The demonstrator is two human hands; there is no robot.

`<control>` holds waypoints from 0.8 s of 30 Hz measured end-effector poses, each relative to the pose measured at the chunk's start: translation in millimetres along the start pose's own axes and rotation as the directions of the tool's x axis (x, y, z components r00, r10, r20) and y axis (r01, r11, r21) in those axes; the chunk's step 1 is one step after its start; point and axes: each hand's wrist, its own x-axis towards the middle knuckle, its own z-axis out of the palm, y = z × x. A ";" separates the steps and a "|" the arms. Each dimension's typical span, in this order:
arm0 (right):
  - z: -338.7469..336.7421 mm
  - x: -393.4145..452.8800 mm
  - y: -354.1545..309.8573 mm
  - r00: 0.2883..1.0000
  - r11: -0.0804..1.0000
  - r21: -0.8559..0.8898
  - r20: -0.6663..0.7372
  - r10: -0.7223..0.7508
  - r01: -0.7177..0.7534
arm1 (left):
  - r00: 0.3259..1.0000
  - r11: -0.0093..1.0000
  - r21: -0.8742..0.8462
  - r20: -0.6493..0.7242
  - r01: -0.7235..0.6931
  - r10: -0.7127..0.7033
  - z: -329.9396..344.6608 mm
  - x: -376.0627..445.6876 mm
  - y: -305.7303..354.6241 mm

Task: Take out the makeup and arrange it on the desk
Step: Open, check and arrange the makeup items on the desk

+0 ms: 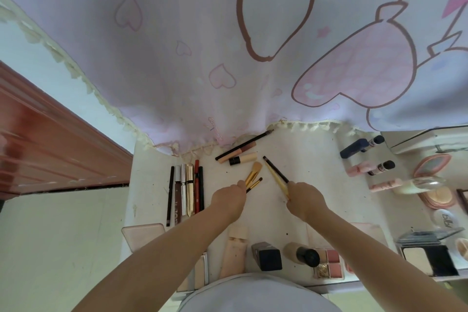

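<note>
My left hand (229,199) grips two gold-handled makeup brushes (253,176), a fluffy one and a small one, bristles pointing away from me. My right hand (305,199) holds two thin brushes (274,172), one dark and one yellow, angled up to the left. Both hands hover over the middle of the white desk (309,159). A row of pencils and tubes (186,190) lies side by side left of my left hand. A long dark pencil and two tubes (240,153) lie near the cloth's hem.
Bottles (362,145), compacts (433,164) and a powder case (430,259) crowd the right side. Foundation tubes, a dark bottle (269,256) and a blush palette (329,263) line the front edge. A pink patterned cloth (228,58) hangs behind; the desk drops off at the left.
</note>
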 end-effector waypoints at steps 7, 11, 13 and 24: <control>-11.1 -7.8 3.0 0.998 0.991 0.117 0.035 0.054 -0.058 | 0.995 0.994 -0.041 0.041 0.098 -0.096 0.9 -4.0 -12.5; -28.1 -14.0 0.2 1.000 0.991 0.136 0.023 0.001 -0.004 | 0.993 0.993 -0.039 0.041 0.115 -0.114 5.6 -11.8 -22.5; -35.1 -14.8 -3.9 0.999 0.977 0.213 0.005 -0.032 0.030 | 0.991 0.990 -0.060 0.042 0.130 -0.127 7.7 -14.4 -25.1; -59.1 -10.9 -43.1 0.968 0.625 0.774 0.222 -0.116 -0.102 | 0.939 0.881 -0.336 0.033 0.333 -0.342 9.6 -17.8 -37.9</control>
